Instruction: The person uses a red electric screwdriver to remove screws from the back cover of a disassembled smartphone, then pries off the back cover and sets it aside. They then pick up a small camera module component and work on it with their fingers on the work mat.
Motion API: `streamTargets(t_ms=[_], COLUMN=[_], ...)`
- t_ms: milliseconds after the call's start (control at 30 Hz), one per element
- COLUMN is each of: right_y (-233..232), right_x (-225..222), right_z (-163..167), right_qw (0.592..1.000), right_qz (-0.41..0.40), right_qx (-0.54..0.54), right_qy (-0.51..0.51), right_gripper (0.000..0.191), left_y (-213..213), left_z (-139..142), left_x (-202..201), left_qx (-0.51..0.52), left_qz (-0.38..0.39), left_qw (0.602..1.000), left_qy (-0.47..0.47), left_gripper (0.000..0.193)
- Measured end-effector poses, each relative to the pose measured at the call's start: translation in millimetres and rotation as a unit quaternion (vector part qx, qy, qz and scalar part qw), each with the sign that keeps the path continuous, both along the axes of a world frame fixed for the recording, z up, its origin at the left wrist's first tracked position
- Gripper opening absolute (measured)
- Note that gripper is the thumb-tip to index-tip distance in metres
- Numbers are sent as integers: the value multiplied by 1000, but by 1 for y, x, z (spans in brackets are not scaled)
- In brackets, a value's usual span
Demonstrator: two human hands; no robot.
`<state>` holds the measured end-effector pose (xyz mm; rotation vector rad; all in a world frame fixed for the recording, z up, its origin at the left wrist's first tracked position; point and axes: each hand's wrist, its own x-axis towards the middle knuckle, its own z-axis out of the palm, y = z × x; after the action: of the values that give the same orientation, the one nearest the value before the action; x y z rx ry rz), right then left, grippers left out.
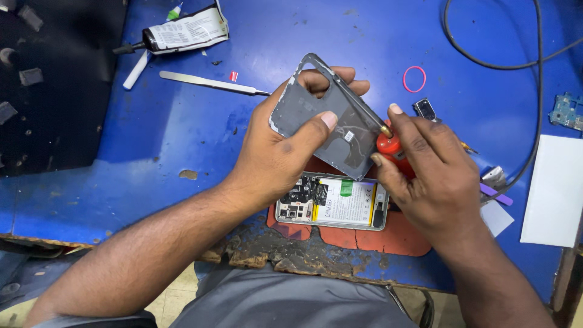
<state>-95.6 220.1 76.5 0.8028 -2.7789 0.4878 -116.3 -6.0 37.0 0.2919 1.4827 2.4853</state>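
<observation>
While the left hand (276, 155) grips a grey back cover (328, 118) above the blue bench (170, 127), thumb across its inner face and fingers curled behind the top edge, the right hand (434, 176) is clenched round a small red bottle (392, 149) whose brass nozzle touches the cover's right edge. At the far left edge of the bench lies a squeezed glue tube (182, 31), white label with dark print, black neck, its white cap (135, 70) just beside it. Tweezers (209, 83) lie below the tube, a tiny red-and-white scrap at their middle. A pink rubber band (415, 79) sits right of the cover. Under the hands an opened phone (331, 201) rests on a red mat (388, 237); its shell holds a white-labelled battery with a green tab and a dark circuit board at the left end. The cover's inside is dull grey, scuffed, with a pale sticker near its lower end. White paper (555, 191) lies at the right edge.
</observation>
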Motion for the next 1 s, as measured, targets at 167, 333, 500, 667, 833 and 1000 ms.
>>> streamTargets(t_ms=[167, 333, 500, 667, 833, 1000], right_y=[0, 0, 1, 3, 2, 1], right_x=[0, 0, -1, -1, 1, 2], right_z=[1, 2, 1, -1, -3, -3], right_qw=[1000, 1000, 1000, 1000, 1000, 1000], right_qz=[4, 9, 5, 0, -5, 0], right_qx=[-14, -6, -15, -2, 0, -8], right_qy=[-10, -8, -6, 4, 8, 4], right_gripper=[61, 61, 62, 63, 63, 62], left_y=[0, 0, -1, 0, 2, 3], left_z=[1, 1, 2, 1, -1, -2], left_x=[1, 1, 1, 1, 1, 2], left_qx=[2, 5, -7, -3, -3, -8], left_qz=[-1, -4, -6, -15, -27, -40], left_qw=[1000, 1000, 1000, 1000, 1000, 999], left_qy=[5, 10, 11, 4, 10, 13], left_gripper=[36, 36, 40, 42, 42, 43])
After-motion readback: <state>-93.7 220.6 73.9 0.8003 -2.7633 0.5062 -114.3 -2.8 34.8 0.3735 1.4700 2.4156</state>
